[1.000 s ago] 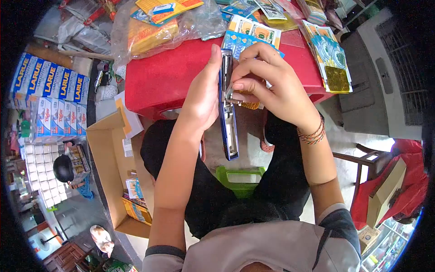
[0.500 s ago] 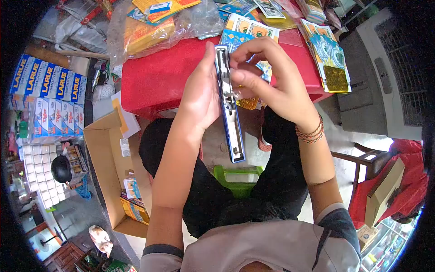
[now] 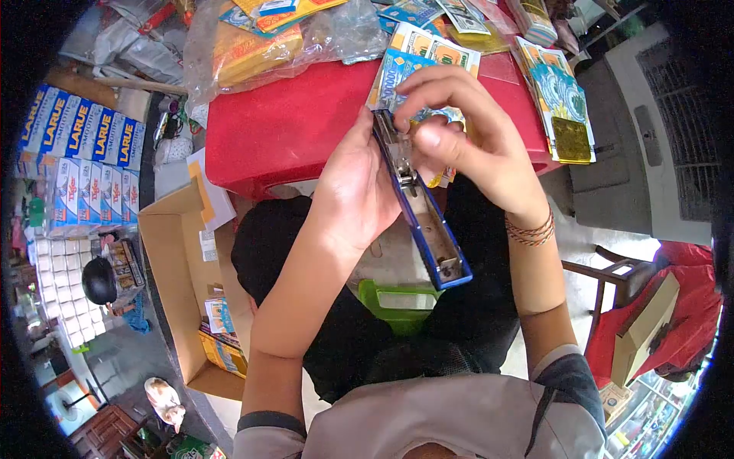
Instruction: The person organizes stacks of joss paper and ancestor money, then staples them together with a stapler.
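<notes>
A long blue stapler [image 3: 424, 210], opened so its metal channel faces up, lies tilted over my lap. My left hand [image 3: 355, 183] grips it from the left side, with the thumb along its far end. My right hand [image 3: 474, 145] hovers at the stapler's right, its fingers curled, the thumb and index finger apart close to the upper part of the channel. I make out nothing held between them. Behind the hands, printed paper notes [image 3: 417, 69] lie on the red table [image 3: 275, 138].
Plastic-wrapped yellow packs [image 3: 256, 53] sit at the table's back left, and a stack of printed papers [image 3: 562, 99] at its right edge. An open cardboard box [image 3: 172, 268] stands left of my legs, a green stool [image 3: 394, 306] between them. Drink cartons [image 3: 80, 138] are stacked further left.
The stapler has turned, its near end swinging to the right and its far end dropping closer to me. My right hand's thumb and index finger have drawn slightly away from the channel.
</notes>
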{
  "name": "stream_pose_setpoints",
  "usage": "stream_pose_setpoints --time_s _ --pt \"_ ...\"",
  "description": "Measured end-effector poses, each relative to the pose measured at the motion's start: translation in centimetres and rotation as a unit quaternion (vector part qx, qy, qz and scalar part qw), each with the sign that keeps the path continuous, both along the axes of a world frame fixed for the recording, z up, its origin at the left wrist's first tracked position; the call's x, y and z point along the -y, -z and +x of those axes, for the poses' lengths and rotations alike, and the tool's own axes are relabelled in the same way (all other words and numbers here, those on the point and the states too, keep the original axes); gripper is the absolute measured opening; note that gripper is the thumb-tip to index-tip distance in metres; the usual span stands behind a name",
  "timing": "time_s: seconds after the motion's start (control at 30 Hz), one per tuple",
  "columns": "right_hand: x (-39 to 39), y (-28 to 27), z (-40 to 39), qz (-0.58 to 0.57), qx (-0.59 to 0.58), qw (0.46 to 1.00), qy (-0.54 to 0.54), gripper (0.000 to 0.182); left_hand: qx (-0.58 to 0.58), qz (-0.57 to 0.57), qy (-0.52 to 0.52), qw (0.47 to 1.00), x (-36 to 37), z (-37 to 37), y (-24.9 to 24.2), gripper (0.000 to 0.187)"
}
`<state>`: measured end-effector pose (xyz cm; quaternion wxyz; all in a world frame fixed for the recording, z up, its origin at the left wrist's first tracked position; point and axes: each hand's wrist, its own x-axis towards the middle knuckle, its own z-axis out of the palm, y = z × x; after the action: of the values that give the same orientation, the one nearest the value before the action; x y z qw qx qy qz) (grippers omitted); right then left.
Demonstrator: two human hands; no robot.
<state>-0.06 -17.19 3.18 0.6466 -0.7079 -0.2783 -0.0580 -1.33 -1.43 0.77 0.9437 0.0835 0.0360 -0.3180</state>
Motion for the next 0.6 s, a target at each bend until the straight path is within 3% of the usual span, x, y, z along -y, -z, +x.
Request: stream_pose_setpoints --time_s 0.07,0.13,0.17,0.2,0.27,0.33,0.4,0.47,0.53,0.57,0.6 --pt "0.1 -0.1 -0.2 -0.081 -0.027 0.996 -0.029 0.02 0.008 0.038 -0.018 0.999 -0.2 0.1 0.5 0.053" --pt "-0.2 0.0 -0.3 -0.071 -0.064 0.995 -0.029 0.016 0.098 -0.13 0.024 0.986 -0.5 0.5 1.6 0.049" --pt "-0.3 -0.1 -0.4 -0.066 -0.055 0.996 -0.024 0.016 0.079 -0.141 0.025 0.986 -0.6 0.0 2.0 0.051" --pt "-0.3 -0.3 -0.5 -0.062 -0.044 0.997 -0.019 0.016 0.08 -0.144 0.024 0.986 -0.4 -0.8 0.4 0.051" --pt "-0.3 -1.5 -1.1 -0.028 -0.09 0.995 -0.028 0.016 -0.002 -0.001 -0.025 1.0 -0.2 -2.2 -2.6 0.052" --pt "-0.3 -1.1 -1.1 0.011 -0.142 0.989 -0.033 0.017 -0.001 -0.035 0.002 0.999 -0.5 -1.8 -1.5 0.049" --pt "-0.6 0.2 0.3 -0.001 -0.1 0.995 0.009 0.015 0.009 -0.121 -0.006 0.993 -0.4 -0.9 -0.2 0.045" --pt "-0.4 -0.6 -0.5 -0.018 -0.11 0.994 0.01 0.019 0.03 -0.113 -0.011 0.993 -0.4 -1.6 -0.7 0.044" --pt "-0.5 -1.6 -1.5 -0.008 -0.155 0.988 0.013 0.021 -0.015 0.012 -0.003 1.0 -0.5 -2.2 -2.1 0.044" --pt "-0.6 -1.2 -1.2 -0.014 -0.146 0.989 0.019 0.02 0.002 -0.065 0.011 0.998 -0.7 -1.9 -0.2 0.044" --pt "-0.7 -0.6 -0.6 -0.02 -0.137 0.99 0.025 0.02 -0.002 -0.065 0.011 0.998 -0.6 -1.9 0.4 0.044"
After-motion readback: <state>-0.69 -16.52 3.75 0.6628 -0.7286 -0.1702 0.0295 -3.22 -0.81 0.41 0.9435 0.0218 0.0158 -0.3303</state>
